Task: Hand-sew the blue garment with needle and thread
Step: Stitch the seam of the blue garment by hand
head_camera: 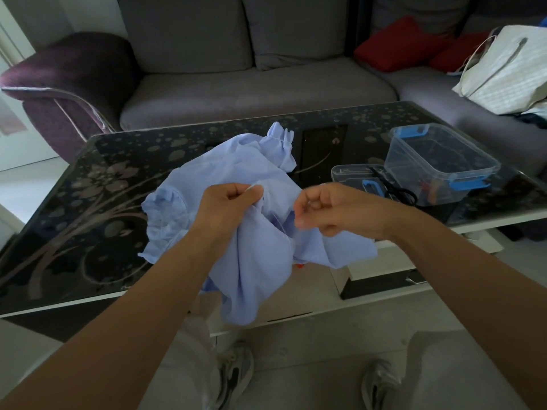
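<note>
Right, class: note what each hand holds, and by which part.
Left hand grips the blue garment by a bunched fold. Right hand is curled; whether it pinches anything cannot be told.

A living room in a home.
A grey sofa (251, 84) with red cushions (396, 42) ran along the back, a purple upholstered arm (68, 72) at one end. A low glass-topped coffee table (88, 202) with a floral print stood before it, carrying a clear plastic box (444, 161). A tote bag (503, 69) sat on the seat.

Dim, soft-focus, wide-angle edge distortion
</note>
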